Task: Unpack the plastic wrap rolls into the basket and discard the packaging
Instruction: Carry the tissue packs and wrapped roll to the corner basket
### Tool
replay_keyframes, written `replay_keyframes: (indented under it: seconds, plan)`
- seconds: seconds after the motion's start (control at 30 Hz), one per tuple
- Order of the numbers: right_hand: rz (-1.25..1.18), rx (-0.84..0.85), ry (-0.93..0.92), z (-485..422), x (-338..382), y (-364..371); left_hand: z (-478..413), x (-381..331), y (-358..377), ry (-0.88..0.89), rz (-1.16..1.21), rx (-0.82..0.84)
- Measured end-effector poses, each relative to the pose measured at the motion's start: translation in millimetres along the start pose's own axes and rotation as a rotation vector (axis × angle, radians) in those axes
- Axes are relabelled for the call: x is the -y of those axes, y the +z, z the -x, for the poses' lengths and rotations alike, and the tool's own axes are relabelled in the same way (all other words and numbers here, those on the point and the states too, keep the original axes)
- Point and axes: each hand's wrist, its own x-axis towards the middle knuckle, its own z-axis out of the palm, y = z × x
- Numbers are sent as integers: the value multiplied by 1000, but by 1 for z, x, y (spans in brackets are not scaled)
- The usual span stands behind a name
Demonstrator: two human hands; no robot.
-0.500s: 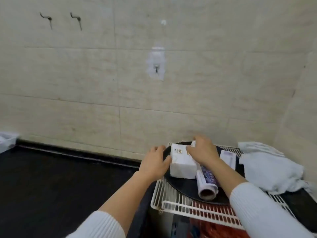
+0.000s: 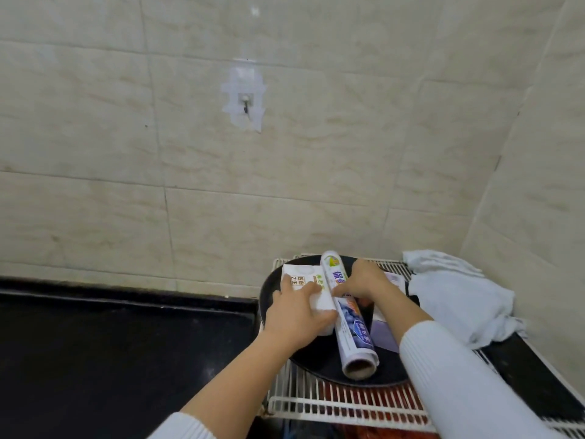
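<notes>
A white wire basket (image 2: 316,403) holds a black round tray (image 2: 319,365). On the tray lies a plastic wrap roll (image 2: 353,331) with a blue printed label, its open cardboard end facing me. To its left is a white printed pack (image 2: 299,278), and my left hand (image 2: 294,315) lies over it, fingers on top and thumb against its right side. My right hand (image 2: 364,280) curls over the upper part of the roll. A pale purple pack (image 2: 384,335) lies right of the roll, partly hidden by my right forearm.
A crumpled white cloth (image 2: 456,299) lies on the basket's right side, against the tiled corner. A black countertop (image 2: 110,353) stretches to the left. A small hook (image 2: 245,104) is stuck on the tiled wall above. Something red shows under the basket wires.
My left hand has moved from beside the white pack onto it. My right hand has shifted from the pack to the roll, which now lies further back along the tray.
</notes>
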Motion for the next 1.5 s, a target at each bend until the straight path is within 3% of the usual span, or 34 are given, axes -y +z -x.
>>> replay_keyframes:
  seconds: [0.23, 0.47, 0.73, 0.93, 1.07, 1.2, 1.5]
  plan:
    - [-48, 89, 69, -10, 8, 2, -6, -9, 9, -87, 34, -78]
    - [-95, 134, 89, -15, 10, 10, -13, 1, -3, -210, 94, 14]
    - [-209, 107, 76, -13, 5, 12, -6, 31, -36, -307, 680, -104]
    - [-472, 212, 6, -9, 52, -15, 3, 78, -71, -319, 890, -277]
    - [-553, 310, -118, -1, 116, -13, 15, 123, -104, -369, 908, -476]
    - [-556, 365, -186, 11, 188, 32, 32, 185, -127, -446, 798, -564]
    - [-576, 470, -20, 19, 296, 225, 69, 362, -130, -612, 515, -476]
